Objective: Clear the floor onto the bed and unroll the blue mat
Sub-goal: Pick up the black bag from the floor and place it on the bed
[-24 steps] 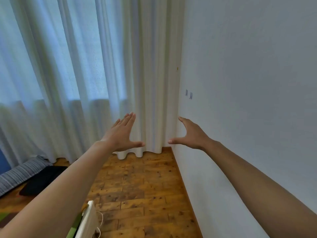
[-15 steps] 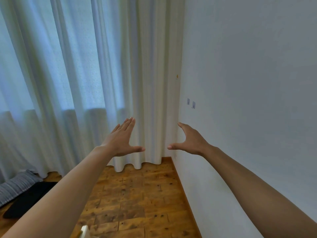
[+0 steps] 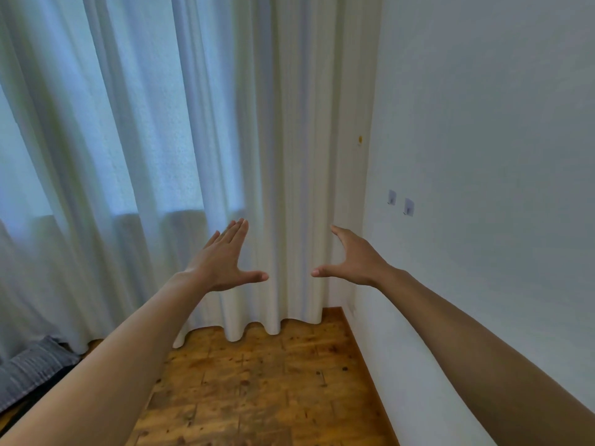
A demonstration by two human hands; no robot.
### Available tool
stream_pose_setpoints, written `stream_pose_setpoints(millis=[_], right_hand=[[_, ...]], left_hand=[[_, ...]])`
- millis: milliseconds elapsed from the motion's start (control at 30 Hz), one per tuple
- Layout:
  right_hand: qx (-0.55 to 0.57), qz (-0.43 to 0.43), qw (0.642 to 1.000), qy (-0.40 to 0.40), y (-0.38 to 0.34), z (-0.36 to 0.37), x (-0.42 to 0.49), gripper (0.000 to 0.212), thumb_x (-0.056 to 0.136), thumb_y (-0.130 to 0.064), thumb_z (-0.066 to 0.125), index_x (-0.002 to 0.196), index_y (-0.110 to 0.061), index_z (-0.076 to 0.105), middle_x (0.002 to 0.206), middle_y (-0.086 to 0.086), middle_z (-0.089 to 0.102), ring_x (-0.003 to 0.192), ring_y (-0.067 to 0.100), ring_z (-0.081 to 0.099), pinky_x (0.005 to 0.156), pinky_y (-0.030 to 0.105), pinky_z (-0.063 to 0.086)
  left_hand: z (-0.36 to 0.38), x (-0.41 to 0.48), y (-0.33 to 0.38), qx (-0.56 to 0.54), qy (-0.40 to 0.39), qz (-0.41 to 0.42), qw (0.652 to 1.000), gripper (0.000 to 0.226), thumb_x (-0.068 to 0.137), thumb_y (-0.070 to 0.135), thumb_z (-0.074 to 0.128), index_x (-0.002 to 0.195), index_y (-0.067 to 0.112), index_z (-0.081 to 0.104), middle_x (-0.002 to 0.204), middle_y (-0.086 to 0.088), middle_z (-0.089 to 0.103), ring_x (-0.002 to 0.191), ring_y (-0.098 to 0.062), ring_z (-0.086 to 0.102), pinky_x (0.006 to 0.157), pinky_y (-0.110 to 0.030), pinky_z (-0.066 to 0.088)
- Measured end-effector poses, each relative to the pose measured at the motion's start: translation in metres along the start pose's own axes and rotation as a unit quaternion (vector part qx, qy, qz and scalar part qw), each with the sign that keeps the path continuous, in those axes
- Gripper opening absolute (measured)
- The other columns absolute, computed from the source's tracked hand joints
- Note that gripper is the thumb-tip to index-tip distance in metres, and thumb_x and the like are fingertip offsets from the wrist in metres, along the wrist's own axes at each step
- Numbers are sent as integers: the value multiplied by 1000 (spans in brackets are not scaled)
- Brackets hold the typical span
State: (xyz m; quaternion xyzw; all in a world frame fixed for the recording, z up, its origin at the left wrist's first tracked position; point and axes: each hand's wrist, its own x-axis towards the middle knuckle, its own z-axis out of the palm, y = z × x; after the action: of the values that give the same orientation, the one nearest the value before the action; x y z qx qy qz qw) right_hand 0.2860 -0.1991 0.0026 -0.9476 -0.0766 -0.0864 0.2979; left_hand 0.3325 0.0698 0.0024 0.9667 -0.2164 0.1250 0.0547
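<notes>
Both arms are stretched out in front of me toward the room's corner. My left hand (image 3: 223, 260) is open, palm forward, fingers together and thumb spread, holding nothing. My right hand (image 3: 352, 259) is open too, thumb pointing left, and empty. A gap separates the two thumbs. The wooden floor (image 3: 257, 381) lies below them. A grey striped cushion (image 3: 29, 368) rests on the floor at the far left, partly cut off by the frame edge. No blue mat and no bed are in view.
White curtains (image 3: 161, 156) hang to the floor across the back. A white wall (image 3: 483, 188) runs along the right, with two small hooks (image 3: 401, 202) on it.
The view has tilted upward and the hands have risen slightly. The black item and the white object at the lower left have dropped out of view. Both hands stay open.
</notes>
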Motion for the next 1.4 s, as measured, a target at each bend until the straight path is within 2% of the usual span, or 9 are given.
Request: stream_pose_setpoints(millis=[100, 267, 400, 500, 633, 867, 1133, 1400], right_hand=[[2, -3, 1000, -17, 10, 13, 52, 114, 68, -53, 79, 155, -16, 15, 161, 2, 19, 147, 21, 23, 116, 37, 26], [5, -25, 999, -40, 35, 30, 150, 117, 67, -54, 80, 155, -15, 14, 161, 2, 18, 147, 20, 22, 116, 35, 23], [8, -55, 997, -48, 55, 31, 242, 116, 67, -53, 80, 155, -14, 14, 161, 2, 18, 148, 18, 20, 117, 34, 21], [2, -74, 996, -44, 64, 27, 314, 116, 67, -53, 81, 155, -13, 16, 161, 4, 19, 148, 18, 21, 118, 34, 21], [0, -97, 994, -48, 69, 28, 388, 116, 66, -53, 81, 154, -12, 17, 161, 4, 20, 147, 19, 23, 117, 32, 22], [15, -132, 988, -74, 67, 55, 492, 115, 68, -50, 82, 155, -13, 16, 161, 2, 19, 148, 17, 20, 117, 31, 20], [14, -140, 986, -88, 37, 116, 591, 116, 67, -53, 81, 155, -16, 14, 161, 0, 18, 148, 16, 19, 117, 31, 20], [32, -171, 979, -104, -51, 193, 709, 114, 69, -51, 81, 155, -17, 15, 161, -1, 19, 148, 15, 19, 117, 32, 20]], left_hand=[[16, 38, -24, -4, -4, -12, 1000, 140, 45, 94, 27, 153, 12, -9, 161, 0, -9, 148, -13, -8, 119, -33, -2], [46, 110, -64, -11, 2, -42, 999, 141, 44, 96, 27, 153, 13, -8, 161, 1, -9, 148, -12, -8, 119, -32, -1], [62, 181, -90, -9, -7, -77, 997, 132, 58, 87, 43, 153, 12, -9, 161, 0, -10, 148, -11, -9, 120, -33, -1], [73, 233, -111, -17, 5, -97, 995, 137, 51, 93, 36, 153, 12, -9, 161, 1, -10, 148, -10, -9, 121, -32, -1], [84, 283, -141, -23, 12, -123, 992, 125, 68, 77, 55, 153, 12, -8, 161, 0, -10, 148, -10, -9, 121, -33, 0], [92, 355, -198, -15, 23, -152, 988, 122, 71, 73, 58, 153, 12, -9, 161, 1, -11, 148, -10, -10, 121, -32, -1], [108, 416, -294, -3, 32, -148, 988, 124, 69, 75, 58, 153, 12, -9, 161, 1, -11, 148, -10, -10, 119, -32, -4], [94, 444, -444, 26, 34, -173, 984, 125, 68, 77, 54, 153, 10, -10, 161, 0, -12, 148, -11, -11, 120, -33, -2]])
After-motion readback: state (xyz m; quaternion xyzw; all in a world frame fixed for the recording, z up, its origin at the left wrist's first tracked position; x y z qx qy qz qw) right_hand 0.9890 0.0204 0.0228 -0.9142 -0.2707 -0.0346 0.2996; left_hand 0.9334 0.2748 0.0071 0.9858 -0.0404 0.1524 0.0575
